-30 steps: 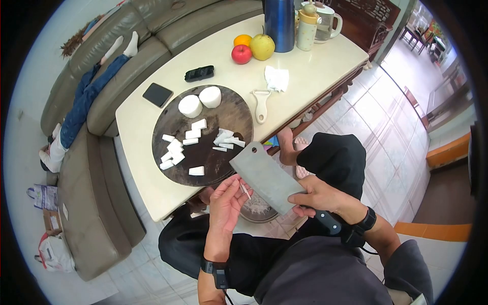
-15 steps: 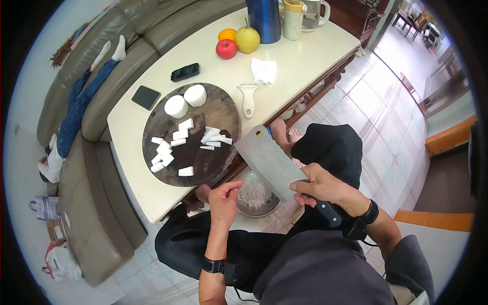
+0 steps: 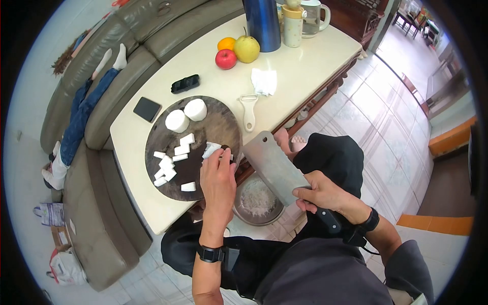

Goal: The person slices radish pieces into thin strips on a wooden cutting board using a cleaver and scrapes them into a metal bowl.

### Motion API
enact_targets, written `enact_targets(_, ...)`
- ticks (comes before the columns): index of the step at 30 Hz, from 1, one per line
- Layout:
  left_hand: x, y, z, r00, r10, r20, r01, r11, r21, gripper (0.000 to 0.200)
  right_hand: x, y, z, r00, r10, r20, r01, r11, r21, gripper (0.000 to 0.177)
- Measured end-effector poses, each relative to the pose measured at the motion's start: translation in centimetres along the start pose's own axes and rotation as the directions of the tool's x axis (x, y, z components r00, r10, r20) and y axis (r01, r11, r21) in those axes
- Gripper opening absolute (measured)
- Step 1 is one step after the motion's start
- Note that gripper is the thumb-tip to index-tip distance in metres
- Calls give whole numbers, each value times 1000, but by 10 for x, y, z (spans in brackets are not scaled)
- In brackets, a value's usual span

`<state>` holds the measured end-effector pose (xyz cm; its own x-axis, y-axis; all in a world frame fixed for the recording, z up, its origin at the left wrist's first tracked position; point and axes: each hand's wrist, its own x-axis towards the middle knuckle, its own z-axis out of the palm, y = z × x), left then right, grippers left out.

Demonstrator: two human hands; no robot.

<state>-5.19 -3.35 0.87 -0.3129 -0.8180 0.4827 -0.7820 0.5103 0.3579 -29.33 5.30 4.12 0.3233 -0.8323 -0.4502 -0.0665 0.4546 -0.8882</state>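
My right hand point(image 3: 321, 192) is closed around the handle of a cleaver point(image 3: 277, 165), its broad blade slanting up to the left over a metal bowl point(image 3: 258, 212) of white shreds. My left hand point(image 3: 218, 178) reaches over the right side of a round dark chopping board point(image 3: 190, 162). Its fingers are stretched out at a cluster of thin white slices point(image 3: 211, 148), partly covering them. Two thick round white chunks point(image 3: 177, 121), like peeled radish, stand at the board's far side. Several white blocks point(image 3: 165, 165) lie on its left, and a single block point(image 3: 188, 186) sits near the front edge.
On the cream table point(image 3: 203, 76) are a phone point(image 3: 147, 109), a black object point(image 3: 185, 84), a peeler point(image 3: 249, 113), a tissue point(image 3: 264, 82), fruit point(image 3: 246, 49), a blue flask point(image 3: 262, 25) and a glass jug point(image 3: 311, 20). Another person's legs point(image 3: 84, 107) rest on the sofa point(image 3: 96, 213).
My left hand has moved up from beside the bowl onto the board, its fingers now at the thin slices. The cleaver stays in my right hand, and the view has tilted slightly.
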Motion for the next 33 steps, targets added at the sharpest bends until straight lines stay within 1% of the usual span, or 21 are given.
enact_targets(1,1,-2,2,1000,4,3,-4,1000,-4,27,0,1,-1,1000,-3,8,3,1000,-4,21)
enact_targets(3,3,-8,4,998,13,67,-13,1000,-5,21,-1,2,-2,1000,-5,9,5,1000,-8,21)
enact_targets(5,3,-11,4,997,13,72,-11,1000,-25,18,-2,1,-1,1000,-12,5,12,1000,9,15)
enact_targets(6,3,-12,3,997,8,73,-5,999,-41,15,-2,2,-2,1000,-13,3,13,1000,10,15)
enact_targets(9,4,-16,0,993,27,119,-19,997,-71,14,-3,2,-1,1000,-11,5,11,1000,8,15)
enact_targets(16,-18,-4,-18,992,-1,126,14,995,-97,19,0,3,5,999,-26,45,28,999,-31,18)
enact_targets(19,-30,-7,-24,995,-6,96,15,995,-97,20,4,1,10,998,-16,56,19,999,-49,20)
enact_targets(21,-37,-13,-24,998,-45,43,49,994,-95,19,8,-6,14,998,-3,64,7,998,-60,21)
enact_targets(22,-39,-16,-22,998,-48,47,52,994,-94,19,10,-10,15,995,30,92,-15,987,-163,23)
enact_targets(23,-41,-18,-21,998,-55,8,56,994,-92,18,14,-14,17,991,67,117,-34,964,-263,26)
enact_targets(24,-43,-19,-20,997,-63,-32,60,994,-90,18,17,-17,21,990,71,120,-38,965,-260,26)
enact_targets(25,-45,-19,-19,997,-68,-27,65,994,-88,18,20,-21,24,992,-64,111,108,885,-452,24)
enact_targets(26,-47,-17,-18,998,-22,-63,18,998,-64,19,24,-24,26,972,-197,130,235,747,-622,22)
enact_targets(27,-48,-16,-17,995,25,-97,-29,999,-38,19,28,-25,28,972,-192,134,233,749,-620,22)
enact_targets(29,-53,-19,-15,994,29,-103,-33,999,-37,20,35,-28,31,930,-301,211,344,510,-789,14)
enact_targets(30,-55,-21,-14,993,38,-114,-42,998,-38,20,37,-32,33,932,-295,211,341,515,-786,14)
enact_targets(31,-56,-23,-13,994,33,-107,-38,998,-42,20,38,-39,35,928,-261,265,360,451,-817,11)
enact_targets(32,-57,-24,-13,991,68,-114,-68,998,3,27,39,-44,37,922,-223,317,382,383,-841,12)
enact_targets(33,-58,-26,-12,987,104,-121,-99,994,47,33,39,-48,39,924,-218,315,378,387,-841,12)
